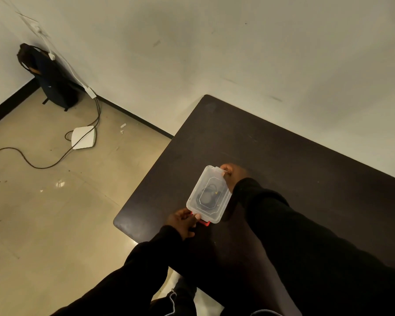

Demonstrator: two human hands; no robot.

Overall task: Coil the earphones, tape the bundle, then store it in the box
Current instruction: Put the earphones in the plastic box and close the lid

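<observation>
Earphones (pixel 209 194) lie coiled inside the clear plastic box (pixel 207 195), which sits near the left edge of the dark table (pixel 283 156), by its near corner. The lid looks down. The left hand (pixel 184 222) pinches the red latch (pixel 203 222) at the near end. The right hand (pixel 232 176) grips the far end. Pressing each latch flat while holding the box steady should shut it tight.

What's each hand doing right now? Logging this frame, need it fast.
Left hand: closed on the red latch at the near end of the box.
Right hand: gripping the far end of the box.
</observation>
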